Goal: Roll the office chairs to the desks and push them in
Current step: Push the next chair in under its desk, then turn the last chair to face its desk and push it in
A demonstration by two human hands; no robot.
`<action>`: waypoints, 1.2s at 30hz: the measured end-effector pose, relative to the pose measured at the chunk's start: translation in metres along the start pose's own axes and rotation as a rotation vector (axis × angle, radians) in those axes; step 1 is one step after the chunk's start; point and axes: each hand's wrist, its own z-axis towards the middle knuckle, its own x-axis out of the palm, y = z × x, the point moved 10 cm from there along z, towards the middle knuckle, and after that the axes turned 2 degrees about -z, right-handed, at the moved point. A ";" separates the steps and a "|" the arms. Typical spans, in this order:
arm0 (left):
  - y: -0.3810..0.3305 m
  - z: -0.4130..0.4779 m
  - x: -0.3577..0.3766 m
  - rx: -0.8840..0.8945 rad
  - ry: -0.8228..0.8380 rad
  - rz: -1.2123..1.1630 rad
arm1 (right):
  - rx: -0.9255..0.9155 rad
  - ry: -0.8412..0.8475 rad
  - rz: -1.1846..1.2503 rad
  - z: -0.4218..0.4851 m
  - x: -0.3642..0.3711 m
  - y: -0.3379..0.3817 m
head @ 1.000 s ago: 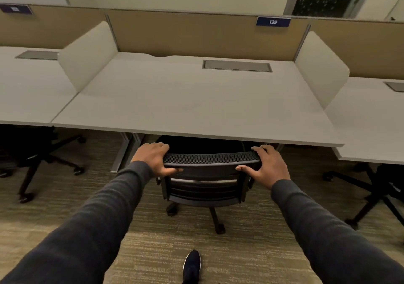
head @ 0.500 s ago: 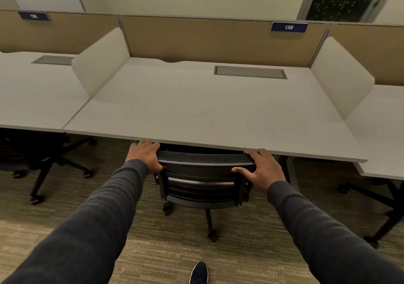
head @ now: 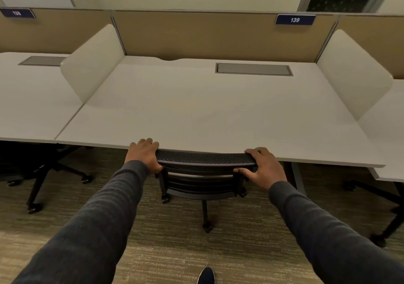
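A black mesh-backed office chair [head: 204,159] stands under the front edge of the white desk [head: 196,111] labelled 139. Its seat is hidden beneath the desktop; only the backrest top, lower frame and castors show. My left hand [head: 144,155] grips the left end of the backrest top. At the right end my right hand [head: 263,167] holds the backrest, thumb underneath. The backrest top touches or nearly touches the desk edge.
Another black chair [head: 37,174] sits under the left desk, and a chair base [head: 384,207] shows under the right desk. Cream side screens [head: 91,65] and tan back panels bound the desk. A desk leg [head: 297,178] stands right of the chair. My shoe [head: 206,275] is on the carpet.
The chair has rolled forward under the desk, with both hands still on its backrest. I have stepped closer, so the desk fills more of the view.
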 end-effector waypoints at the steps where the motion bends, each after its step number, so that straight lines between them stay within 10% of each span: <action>1: 0.003 0.003 -0.001 0.007 -0.002 0.004 | -0.006 -0.014 0.003 0.001 0.002 0.001; 19: 0.000 0.006 0.001 0.054 -0.001 0.023 | 0.000 -0.038 0.081 -0.008 0.006 0.009; 36: -0.412 -0.080 -0.026 0.334 -0.233 -0.104 | 0.150 -0.052 0.005 -0.234 -0.092 -0.231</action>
